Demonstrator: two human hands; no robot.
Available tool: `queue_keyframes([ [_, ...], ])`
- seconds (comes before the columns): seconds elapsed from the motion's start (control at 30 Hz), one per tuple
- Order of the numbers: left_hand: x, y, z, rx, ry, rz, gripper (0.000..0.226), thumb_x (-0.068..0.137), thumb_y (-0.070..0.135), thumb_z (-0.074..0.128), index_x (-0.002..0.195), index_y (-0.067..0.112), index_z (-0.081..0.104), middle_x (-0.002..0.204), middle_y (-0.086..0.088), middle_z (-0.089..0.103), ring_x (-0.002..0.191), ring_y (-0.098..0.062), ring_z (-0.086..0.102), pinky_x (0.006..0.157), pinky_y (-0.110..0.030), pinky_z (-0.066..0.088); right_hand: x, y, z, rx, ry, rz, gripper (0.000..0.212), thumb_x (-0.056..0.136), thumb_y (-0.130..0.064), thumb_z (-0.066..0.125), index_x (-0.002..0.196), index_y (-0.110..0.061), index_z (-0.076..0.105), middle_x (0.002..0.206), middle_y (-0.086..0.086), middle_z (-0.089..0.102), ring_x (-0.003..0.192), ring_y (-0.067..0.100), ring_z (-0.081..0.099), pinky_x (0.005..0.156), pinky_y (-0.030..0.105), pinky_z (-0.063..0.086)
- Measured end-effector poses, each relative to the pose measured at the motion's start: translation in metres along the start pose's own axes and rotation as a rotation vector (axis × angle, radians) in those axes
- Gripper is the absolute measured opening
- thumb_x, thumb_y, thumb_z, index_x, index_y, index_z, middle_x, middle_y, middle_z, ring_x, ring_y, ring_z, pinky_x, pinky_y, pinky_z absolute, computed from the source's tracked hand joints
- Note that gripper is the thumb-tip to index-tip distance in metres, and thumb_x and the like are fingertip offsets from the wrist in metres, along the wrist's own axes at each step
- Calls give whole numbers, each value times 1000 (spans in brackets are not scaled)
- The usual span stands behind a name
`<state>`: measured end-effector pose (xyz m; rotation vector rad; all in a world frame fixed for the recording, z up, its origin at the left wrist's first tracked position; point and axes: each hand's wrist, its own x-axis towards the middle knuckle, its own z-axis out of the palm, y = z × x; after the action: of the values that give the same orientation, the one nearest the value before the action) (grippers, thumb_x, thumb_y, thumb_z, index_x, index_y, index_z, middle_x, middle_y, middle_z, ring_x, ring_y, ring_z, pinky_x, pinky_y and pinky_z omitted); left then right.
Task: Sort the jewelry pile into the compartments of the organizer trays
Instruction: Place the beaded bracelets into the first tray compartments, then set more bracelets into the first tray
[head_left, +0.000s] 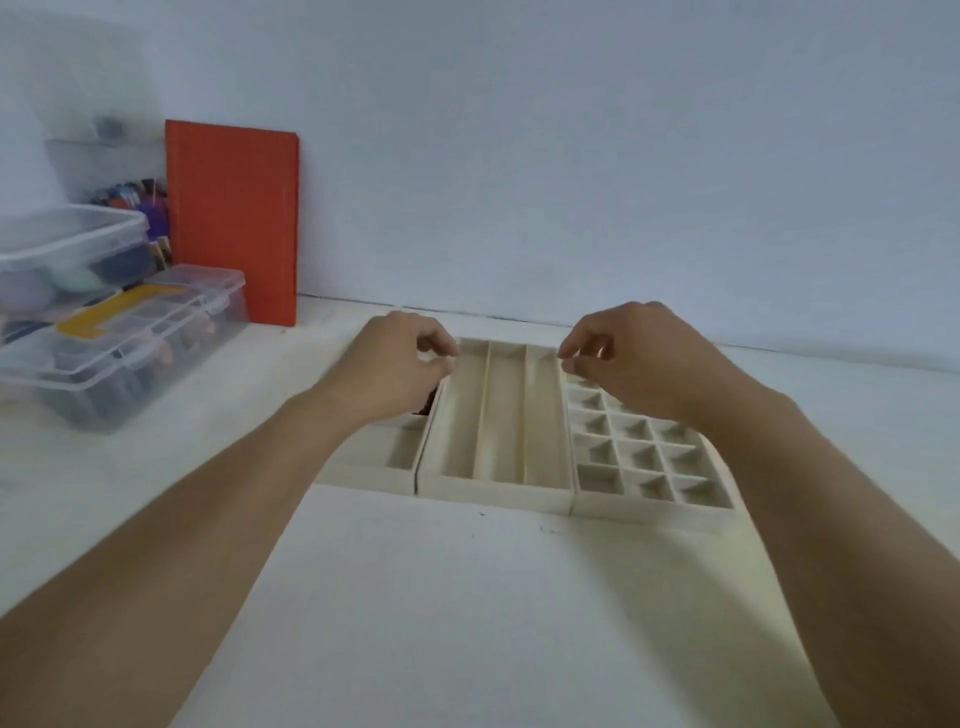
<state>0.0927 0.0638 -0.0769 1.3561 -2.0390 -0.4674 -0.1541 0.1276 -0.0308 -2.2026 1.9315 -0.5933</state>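
Three cream organizer trays stand side by side on the white table. The middle tray (498, 488) has three long compartments, all bare. The right tray (649, 512) is a grid of several small square compartments. The left tray (374, 475) is mostly hidden under my left forearm. My left hand (387, 366) pinches the middle tray's far left corner with curled fingers. My right hand (631, 358) pinches its far right corner the same way. A small dark item (431, 402) peeks out below my left hand; what it is cannot be made out.
A red book (234, 218) leans upright against the wall at the back left. Beside it are stacked clear plastic boxes (119, 338) holding assorted small things. White table surface (467, 623) stretches in front of the trays.
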Motion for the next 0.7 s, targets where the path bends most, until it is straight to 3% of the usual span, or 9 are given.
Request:
queue_keyframes([
  [0.13, 6, 67, 52, -10, -188, 56, 9, 88, 23, 72, 96, 25, 75, 102, 13, 68, 101, -5, 61, 80, -19, 41, -32, 59, -14, -62, -9, 102, 7, 91, -32, 68, 93, -35, 74, 83, -20, 69, 79, 6, 65, 84, 37, 56],
  [0.27, 8, 140, 112, -58, -257, 152, 7, 87, 24, 73, 91, 28, 76, 95, 13, 70, 94, -6, 64, 83, -22, 51, -60, 113, -33, -102, 1, 170, 7, 92, -33, 68, 93, -35, 75, 79, -23, 66, 79, 5, 63, 80, 33, 54],
  [0.37, 2, 185, 156, -71, -347, 243, 8, 90, 22, 72, 96, 26, 76, 93, 19, 66, 87, 1, 60, 76, -11, 47, -83, 161, -52, -106, -2, 301, 9, 89, -30, 70, 83, -36, 73, 83, -16, 70, 80, 11, 67, 76, 32, 54],
  [0.47, 0, 217, 192, -62, -395, 298, 9, 88, 18, 72, 92, 25, 76, 94, 16, 68, 89, -6, 63, 79, -26, 50, -106, 197, -65, -109, -83, 436, 2, 88, -28, 75, 87, -30, 76, 90, -6, 72, 82, 14, 66, 76, 31, 53],
  [0.53, 1, 230, 209, -3, -428, 311, 9, 89, 20, 71, 93, 26, 76, 92, 13, 69, 87, -9, 63, 74, -25, 46, -114, 207, -69, -100, -156, 494, 5, 87, -29, 77, 91, -27, 78, 93, -4, 73, 84, 15, 65, 76, 29, 50],
  [0.7, 1, 239, 238, 110, -466, 309, 15, 89, 24, 71, 101, 29, 76, 105, 5, 65, 111, -16, 58, 89, -23, 43, -119, 213, -64, -120, -262, 611, 26, 77, -34, 84, 93, -15, 77, 76, 3, 75, 83, 23, 73, 83, 38, 60],
])
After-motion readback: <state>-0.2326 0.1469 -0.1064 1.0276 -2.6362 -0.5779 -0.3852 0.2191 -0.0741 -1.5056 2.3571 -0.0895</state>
